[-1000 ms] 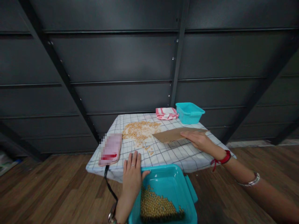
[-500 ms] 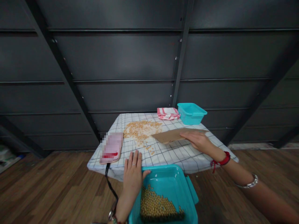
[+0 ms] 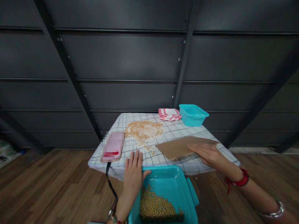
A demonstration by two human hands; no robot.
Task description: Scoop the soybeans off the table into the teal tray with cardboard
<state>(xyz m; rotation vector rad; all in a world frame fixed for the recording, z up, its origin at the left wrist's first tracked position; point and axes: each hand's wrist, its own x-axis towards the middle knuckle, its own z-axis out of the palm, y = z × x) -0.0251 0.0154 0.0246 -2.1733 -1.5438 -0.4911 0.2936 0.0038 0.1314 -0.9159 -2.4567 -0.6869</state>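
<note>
Leftmost on the tabletop (image 3: 132, 144), which is covered by a white checked cloth, lies a pink phone (image 3: 113, 144), partly pixelated, with a black strap (image 3: 109, 180) running down from its near end toward the left wrist. Next comes the left hand (image 3: 132, 174), palm down at the near edge: its grip is loose and open, fingers stretched forward, thumb reaching over the rim of a large teal tub (image 3: 169, 182). Beyond the fingertips, loose soybeans (image 3: 142, 129) are scattered across the cloth. The tub is just right of that hand, with more beans (image 3: 158, 205) gathered at its near side. Farther back sits a folded red-and-white striped towel (image 3: 169, 114), and in front of it, well apart, a piece of cardboard (image 3: 174, 149). A smaller turquoise tub (image 3: 193, 119) stands beside the towel. Rightmost, the right hand (image 3: 207, 155) has its grip closed on the cardboard, fingers flat along the top, thumb hidden.
</note>
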